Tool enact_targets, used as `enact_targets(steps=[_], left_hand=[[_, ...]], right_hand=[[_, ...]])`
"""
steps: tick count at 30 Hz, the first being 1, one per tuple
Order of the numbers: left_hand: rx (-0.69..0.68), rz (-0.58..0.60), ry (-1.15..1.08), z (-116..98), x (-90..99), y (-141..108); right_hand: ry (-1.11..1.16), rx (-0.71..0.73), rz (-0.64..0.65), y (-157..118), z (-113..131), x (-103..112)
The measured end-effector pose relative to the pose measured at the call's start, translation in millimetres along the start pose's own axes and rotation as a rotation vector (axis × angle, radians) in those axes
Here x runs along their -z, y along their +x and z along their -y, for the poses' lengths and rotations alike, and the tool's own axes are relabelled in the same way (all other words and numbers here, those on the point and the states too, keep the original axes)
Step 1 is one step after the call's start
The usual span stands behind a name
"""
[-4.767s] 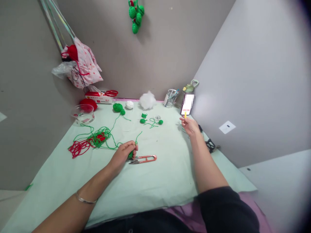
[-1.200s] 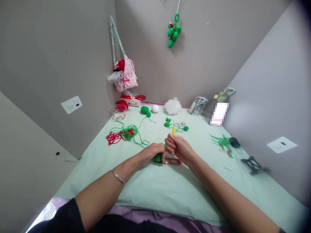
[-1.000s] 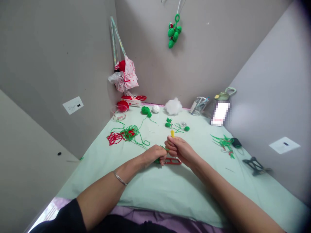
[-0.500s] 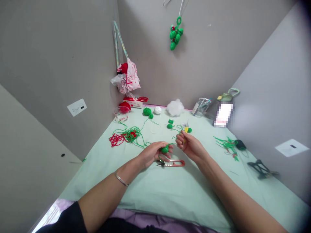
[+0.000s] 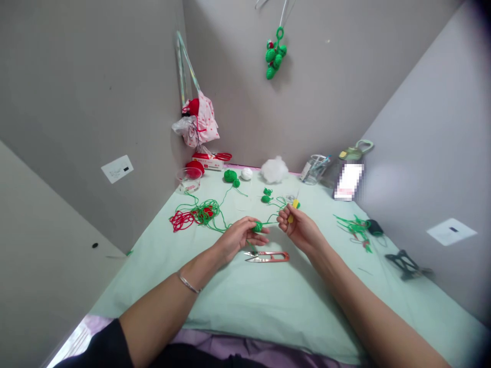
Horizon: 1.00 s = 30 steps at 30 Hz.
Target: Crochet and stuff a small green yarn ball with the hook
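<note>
A small green crocheted ball (image 5: 257, 227) sits between the thumb and fingers of my left hand (image 5: 242, 236), its lower fingers stretched out. A strand of green yarn (image 5: 270, 223) runs tight from the ball to my right hand (image 5: 295, 227). My right fingers are curled closed around a yellow-handled crochet hook (image 5: 295, 204), whose thin metal shaft points up and away. Just below my hands, orange-handled thread snips (image 5: 268, 257) lie on the pale green cloth (image 5: 245, 296). Green yarn trails from the left hand toward a loose tangle (image 5: 207, 212) of green and red yarn.
At the back are a green yarn ball (image 5: 230, 176), white stuffing (image 5: 274, 169), a clear cup (image 5: 315, 169) and a phone (image 5: 348, 182) against a bottle. Green yarn scraps (image 5: 356, 227) and a dark stand (image 5: 407, 265) lie right. Grey panels (image 5: 326, 92) enclose the table.
My left hand and the green ball have risen slightly, away from the snips. The hook has tilted a little, and the yarn between my hands shows straighter. The view has shifted slightly.
</note>
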<state>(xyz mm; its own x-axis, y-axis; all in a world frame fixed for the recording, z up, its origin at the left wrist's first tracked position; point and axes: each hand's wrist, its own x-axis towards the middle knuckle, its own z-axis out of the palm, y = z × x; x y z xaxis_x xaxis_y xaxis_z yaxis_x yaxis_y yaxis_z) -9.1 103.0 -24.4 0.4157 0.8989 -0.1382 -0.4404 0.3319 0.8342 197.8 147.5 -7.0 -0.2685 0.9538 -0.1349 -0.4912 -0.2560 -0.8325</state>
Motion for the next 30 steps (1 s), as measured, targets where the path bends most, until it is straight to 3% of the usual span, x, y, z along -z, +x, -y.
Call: enact_targets(steps=[30], left_hand=[[-0.065, 0.012, 0.154, 2.7, -1.3, -1.2]], right_hand=[[-0.029, 0.018, 0.005, -6.8, -0.1, -8.4]])
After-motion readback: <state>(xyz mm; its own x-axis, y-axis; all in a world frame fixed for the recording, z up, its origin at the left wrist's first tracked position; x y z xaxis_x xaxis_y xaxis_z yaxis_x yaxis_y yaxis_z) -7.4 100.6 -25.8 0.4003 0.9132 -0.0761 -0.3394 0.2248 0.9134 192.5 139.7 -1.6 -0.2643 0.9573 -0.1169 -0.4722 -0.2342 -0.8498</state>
